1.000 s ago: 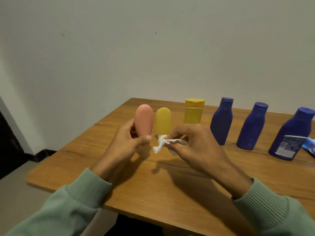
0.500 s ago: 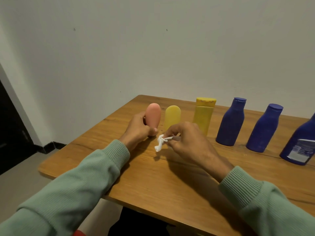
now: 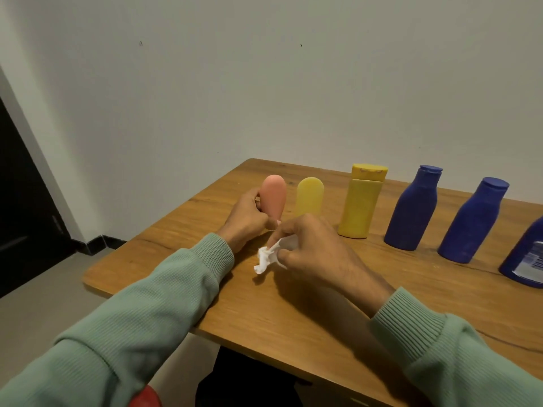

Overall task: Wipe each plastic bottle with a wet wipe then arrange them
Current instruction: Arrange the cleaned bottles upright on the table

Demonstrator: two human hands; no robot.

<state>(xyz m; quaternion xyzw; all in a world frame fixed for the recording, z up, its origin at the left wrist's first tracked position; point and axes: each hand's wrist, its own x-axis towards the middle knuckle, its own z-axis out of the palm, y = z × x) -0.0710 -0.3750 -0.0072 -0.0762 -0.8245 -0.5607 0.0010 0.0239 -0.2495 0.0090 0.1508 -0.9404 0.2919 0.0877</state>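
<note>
At the row's left end, the pink bottle has come down from mid-air to stand, it seems, on the table just beside the small yellow bottle. The left hand is curled round its narrow base. I judge its wiping finished. It looks smooth, matte and upright. The right hand pinches the crumpled wet wipe.

Wooden table bore upright row, L-R: rounded yellow bottle, capped yellow bottle, blue bottle, 2nd blue bottle, labelled blue bottle.
</note>
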